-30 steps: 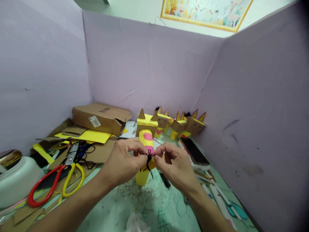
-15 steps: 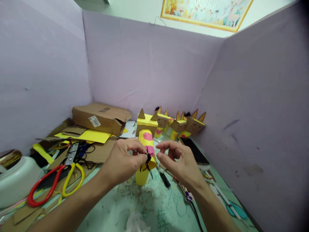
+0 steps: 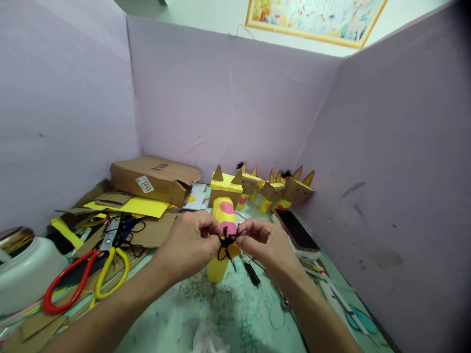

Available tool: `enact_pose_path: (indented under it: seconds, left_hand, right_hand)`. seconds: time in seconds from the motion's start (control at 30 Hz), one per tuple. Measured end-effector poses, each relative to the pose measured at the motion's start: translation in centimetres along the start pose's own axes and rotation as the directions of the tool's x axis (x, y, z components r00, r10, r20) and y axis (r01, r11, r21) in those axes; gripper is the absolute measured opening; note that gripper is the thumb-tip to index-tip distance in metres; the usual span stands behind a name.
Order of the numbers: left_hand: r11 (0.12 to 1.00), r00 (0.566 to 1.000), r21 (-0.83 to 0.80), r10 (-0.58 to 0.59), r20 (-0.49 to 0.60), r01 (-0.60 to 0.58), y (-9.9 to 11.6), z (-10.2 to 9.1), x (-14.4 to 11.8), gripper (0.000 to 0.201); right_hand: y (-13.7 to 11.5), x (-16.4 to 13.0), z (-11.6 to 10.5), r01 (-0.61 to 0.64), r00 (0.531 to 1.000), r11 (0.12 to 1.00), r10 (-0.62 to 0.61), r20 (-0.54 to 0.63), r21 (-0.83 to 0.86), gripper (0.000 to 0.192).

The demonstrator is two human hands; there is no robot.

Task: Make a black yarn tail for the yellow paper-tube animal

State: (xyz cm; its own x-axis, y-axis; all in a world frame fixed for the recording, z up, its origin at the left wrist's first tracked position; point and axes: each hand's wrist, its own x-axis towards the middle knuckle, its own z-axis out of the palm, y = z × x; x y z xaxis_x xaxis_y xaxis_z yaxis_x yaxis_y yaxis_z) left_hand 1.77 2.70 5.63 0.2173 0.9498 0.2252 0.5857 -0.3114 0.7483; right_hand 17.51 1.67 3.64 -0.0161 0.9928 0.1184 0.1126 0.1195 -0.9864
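While both hands meet at centre frame in the head view, the left hand (image 3: 191,245) and right hand (image 3: 267,245) pinch a small tangle of black yarn (image 3: 226,242) between thumb and fingertips — each grip closed tight on the strands, loose ends dangling below. Yarn sits just in front of a yellow paper-tube figure (image 3: 222,230) with pink spots and a cardboard head bearing two pointed ears; figure stands upright on the green worktop (image 3: 235,314).

Readable writing: white sticker on the brown cardboard box (image 3: 154,179) at left rear reads "T043". Green scribbles on the worktop near the bottom edge — not legible.

Behind the figure, a row of similar finished figures (image 3: 275,189) against the lilac partition. A phone (image 3: 296,230) lies screen-up, dark, just right of the right hand. A black marker (image 3: 250,269) lies on the worktop under the hands. Left side: red-handled scissors (image 3: 69,282) and yellow-handled scissors (image 3: 112,272) beside each other on cardboard scraps and a yellow paper sheet (image 3: 136,207). White bowl (image 3: 25,274) at far left edge.
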Motion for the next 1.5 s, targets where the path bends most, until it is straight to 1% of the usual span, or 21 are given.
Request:
enact_pose_path:
  seconds: [0.1,0.23,0.27,0.37,0.4,0.5,0.6,0.77,0.87,1.0,1.07,1.13,1.2,1.23,1.3,1.37,1.4,1.43,1.47,1.5]
  left_hand:
    - [0.999,0.999,-0.006,0.034,-0.016,-0.034,-0.1,0.1,-0.1,0.014]
    - [0.982,0.982,-0.058,0.173,-0.081,-0.178,-0.3,0.3,-0.4,0.007]
    - [0.976,0.975,-0.061,0.202,-0.093,-0.208,-0.4,0.4,-0.5,0.009]
    - [0.962,0.958,-0.045,0.263,-0.116,-0.27,-0.4,0.6,-0.8,0.026]
    - [0.956,0.952,-0.048,0.283,-0.119,-0.291,-0.4,0.7,-0.8,0.027]
    - [0.936,0.94,-0.105,0.325,-0.103,-0.335,-0.6,1.1,-0.7,0.013]
    - [0.937,0.945,-0.134,0.312,-0.093,-0.323,-0.8,1.3,-0.5,0.015]
    - [0.976,0.972,-0.048,0.205,-0.114,-0.212,-0.8,1.1,-0.5,0.014]
    - [0.984,0.978,-0.02,0.176,-0.113,-0.18,-0.7,1.0,-0.6,0.012]
    - [0.984,0.978,-0.021,0.175,-0.113,-0.179,-0.6,0.9,-0.5,0.013]
    - [0.97,0.968,-0.063,0.229,-0.106,-0.236,-0.5,0.7,-0.5,0.013]
    - [0.938,0.948,-0.146,0.304,-0.088,-0.315,-0.3,0.2,-0.6,0.014]
    - [0.915,0.941,-0.221,0.326,-0.094,-0.339,-0.2,-0.3,-0.7,0.022]
    - [0.916,0.946,-0.237,0.303,-0.113,-0.322,-0.1,-0.6,-0.7,0.024]
    - [0.933,0.957,-0.235,0.236,-0.171,-0.272,-0.1,-1.1,-0.8,0.021]
    - [0.95,0.954,-0.2,0.189,-0.233,-0.238,-0.1,-1.5,-0.7,0.013]
    - [0.956,0.951,-0.183,0.177,-0.255,-0.227,-0.2,-1.7,-0.6,0.01]
    - [0.961,0.947,-0.169,0.168,-0.275,-0.219,-0.2,-1.9,-0.5,0.008]
    - [0.964,0.943,-0.16,0.157,-0.294,-0.211,-0.3,-2.0,-0.5,0.007]
    - [0.967,0.939,-0.154,0.146,-0.312,-0.201,-0.3,-2.2,-0.4,0.006]
  right_hand:
    - [0.1,0.1,-0.1,-0.064,0.998,0.996,0.062,0.033,0.063,0.011]
    - [0.1,0.0,-0.1,-0.079,0.996,0.993,0.075,0.044,0.09,0.014]
    - [0.0,0.0,-0.1,-0.076,0.997,0.993,0.073,0.037,0.095,0.014]
    - [-0.1,-0.1,0.0,-0.078,0.997,0.993,0.077,0.018,0.091,0.013]
    - [-0.1,-0.2,0.0,-0.079,0.997,0.993,0.078,0.014,0.082,0.013]
    - [0.0,-0.2,0.0,-0.066,0.998,0.996,0.066,0.006,0.053,0.013]
    - [0.1,-0.2,-0.1,-0.054,0.999,0.998,0.054,-0.008,0.013,0.012]
    - [0.2,0.1,-0.4,-0.056,0.998,0.998,0.056,0.002,-0.016,0.01]
    - [0.3,0.3,-0.4,-0.048,0.999,0.998,0.049,0.018,-0.048,0.009]
    - [0.5,0.4,-0.5,-0.048,0.998,0.994,0.052,0.038,-0.094,0.008]
    - [0.5,0.4,-0.7,-0.032,0.998,0.991,0.039,0.052,-0.13,0.009]
    - [0.5,0.4,-1.0,-0.002,0.998,0.985,0.012,0.058,-0.172,0.01]
    - [0.5,0.3,-1.3,0.033,0.999,0.979,-0.025,0.044,-0.201,0.016]
    - [0.5,0.3,-1.5,0.053,0.998,0.977,-0.048,0.029,-0.206,0.019]
    - [0.3,0.0,-1.9,0.093,0.995,0.972,-0.1,-0.021,-0.218,0.022]
    - [-0.1,-0.5,-2.0,0.196,0.976,0.947,-0.214,-0.047,-0.254,0.016]
    - [-0.3,-0.8,-2.1,0.284,0.954,0.916,-0.299,-0.009,-0.283,0.011]
    - [-0.6,-1.1,-2.0,0.385,0.921,0.868,-0.383,0.071,-0.314,0.008]
    - [-0.8,-1.5,-1.9,0.484,0.875,0.807,-0.451,0.177,-0.338,0.008]
    - [-1.0,-1.8,-1.8,0.567,0.822,0.739,-0.488,0.293,-0.364,0.009]
